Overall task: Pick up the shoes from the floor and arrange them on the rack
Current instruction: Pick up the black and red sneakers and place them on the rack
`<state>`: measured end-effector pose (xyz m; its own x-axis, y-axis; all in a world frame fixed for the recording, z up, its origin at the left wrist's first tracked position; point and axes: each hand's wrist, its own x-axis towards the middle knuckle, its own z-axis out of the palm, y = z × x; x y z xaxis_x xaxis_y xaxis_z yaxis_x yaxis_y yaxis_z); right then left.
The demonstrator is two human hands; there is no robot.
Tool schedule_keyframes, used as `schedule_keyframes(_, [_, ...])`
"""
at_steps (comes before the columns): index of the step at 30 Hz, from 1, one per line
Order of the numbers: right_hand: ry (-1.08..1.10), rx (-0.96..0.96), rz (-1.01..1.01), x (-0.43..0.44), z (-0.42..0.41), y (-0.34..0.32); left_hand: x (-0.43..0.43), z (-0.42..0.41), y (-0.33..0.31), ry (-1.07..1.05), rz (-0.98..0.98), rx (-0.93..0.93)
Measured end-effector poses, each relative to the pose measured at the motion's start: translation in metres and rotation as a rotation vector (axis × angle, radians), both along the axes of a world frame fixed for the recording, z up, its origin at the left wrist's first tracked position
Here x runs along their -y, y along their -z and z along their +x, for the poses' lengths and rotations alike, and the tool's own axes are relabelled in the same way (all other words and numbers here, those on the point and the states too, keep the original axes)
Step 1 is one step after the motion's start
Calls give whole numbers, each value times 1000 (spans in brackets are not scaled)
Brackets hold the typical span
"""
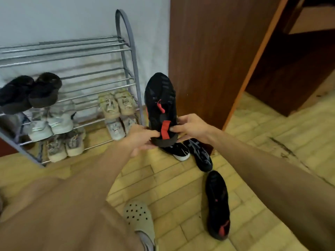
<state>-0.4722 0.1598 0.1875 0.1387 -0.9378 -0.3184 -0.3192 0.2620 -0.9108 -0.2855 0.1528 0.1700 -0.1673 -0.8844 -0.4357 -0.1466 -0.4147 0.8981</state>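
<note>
Both hands (192,126) round black shoe (160,98)

raised shoe (160,98): black, red tabs, off the floor, toe pointing away, just right of the rack
mate (218,205): flat on the floor, nearer
white-soled shoe (179,152): floor, below raised shoe
rack (126,49): metal bars, pairs on lower tiers

A: Where's the rack (126,51)?
B: Left, against the wall (54,19), pairs on its lower shelves. The held shoe (160,98) is just right of it, between left hand (140,138) and right hand (192,127).
A: On the floor (172,187)?
B: 2 shoes (181,149) lie below it, before the panel (217,51); a 3rd shoe (217,205) lies nearer, right of the clog (139,218).
</note>
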Motion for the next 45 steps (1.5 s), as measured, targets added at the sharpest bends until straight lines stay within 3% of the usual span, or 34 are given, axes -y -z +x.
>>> schedule_keyframes(5, [91,111,182,-17,-54,74,-12,-33,63,57,169,-41])
schedule_keyframes(10, [277,-284,447,-73,-107,184,-55,-25,142,-59,298,87])
schedule_keyframes(16, [487,-580,677,-149,-130,269,-58,9,172,12,293,236])
schedule_keyframes(19, [814,-301,840,-181,-118,300,-59,6,174,46,274,232])
schedule_keyframes(21, [918,-106,900,-193,-104,312,-60,3,175,58,269,228])
schedule_keyframes(27, [1063,143,871,-194,-88,310,-61,-6,172,86,284,239])
schedule_keyframes(34, [857,101,897,-198,-89,282,-62,-12,155,44,337,172])
schedule_keyframes(40, [759,-29,756,-202,-86,248,-72,-17,135,-46,320,92])
schedule_keyframes(45, [699,30,553,-182,-66,204,-88,-18,117,-80,271,31])
